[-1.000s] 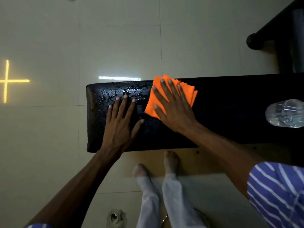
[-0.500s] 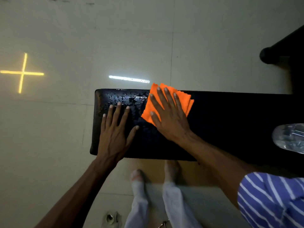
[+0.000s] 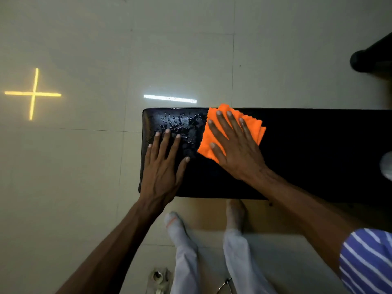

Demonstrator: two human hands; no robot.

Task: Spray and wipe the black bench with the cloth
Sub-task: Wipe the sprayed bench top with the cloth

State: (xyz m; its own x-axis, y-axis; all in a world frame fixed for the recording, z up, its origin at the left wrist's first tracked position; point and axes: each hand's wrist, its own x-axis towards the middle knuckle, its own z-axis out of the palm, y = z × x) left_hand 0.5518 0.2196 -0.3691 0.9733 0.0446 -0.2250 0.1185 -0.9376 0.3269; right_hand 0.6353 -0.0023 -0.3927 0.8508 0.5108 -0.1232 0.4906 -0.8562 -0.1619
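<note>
the tiled floor (image 3: 84,187) fills most of the view, with a yellow cross of light (image 3: 33,94) at the left and a white bar of glare (image 3: 170,98) just beyond the worktop's far edge. the black worktop (image 3: 307,155) runs from the middle out past the right edge, and its left end is beaded with spray droplets (image 3: 180,124); compared with a second ago the wet patch looks much the same, since the cloth has kept to its right-hand border rather than crossing it. the left hand (image 3: 162,166) lies flat on the left end of the worktop, fingers straight and spread, fingertips in the wet zone, as it did before. the right hand (image 3: 235,145) presses down flat on the orange cloth (image 3: 209,143), fingers straight and fanned over it, not curled round it; the grip is apart on both sides. the folded cloth sits on the worktop near the far edge, touching the droplets' right margin, almost where it lay half a second ago. at the right edge only a sliver of a clear bottle (image 3: 387,167) shows, more cut off than before. two socked feet (image 3: 235,211) stand on the floor just below the worktop.
</note>
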